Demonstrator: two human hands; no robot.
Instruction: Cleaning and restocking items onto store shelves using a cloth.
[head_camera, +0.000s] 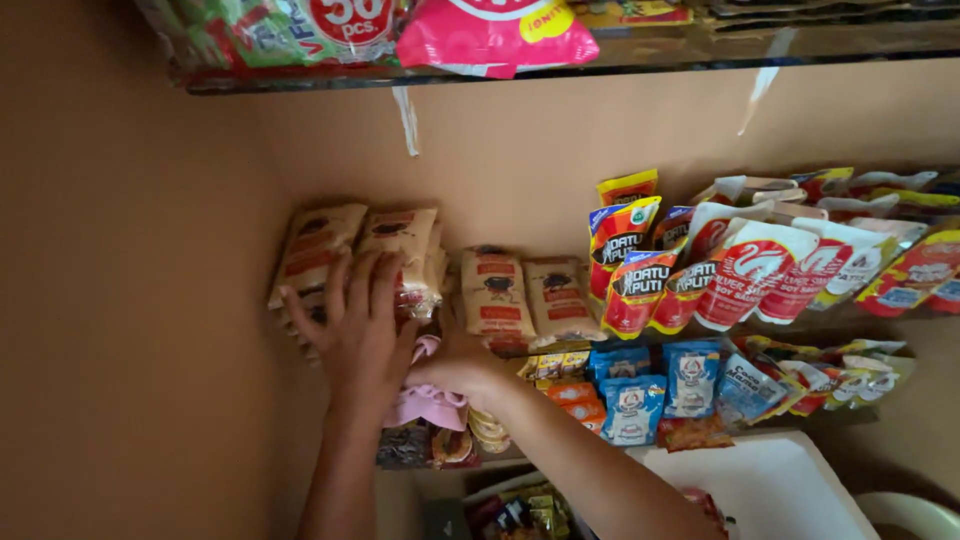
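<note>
My left hand (358, 330) lies flat with spread fingers against a stack of tan packets (330, 250) at the left end of a shelf, pressing them toward the wall corner. Just to its right and lower, my right hand (455, 375) grips a pink cloth (428, 402), held against the shelf edge under the packets. Two more tan packets (525, 295) stand upright just right of my hands.
Red-and-white stand-up pouches (750, 270) fill the same shelf to the right. Blue and orange sachets (640, 395) hang on the shelf below. A glass shelf (700, 50) overhead carries pink and green bags. A white surface (770, 490) lies lower right; the tan wall (130, 300) is at left.
</note>
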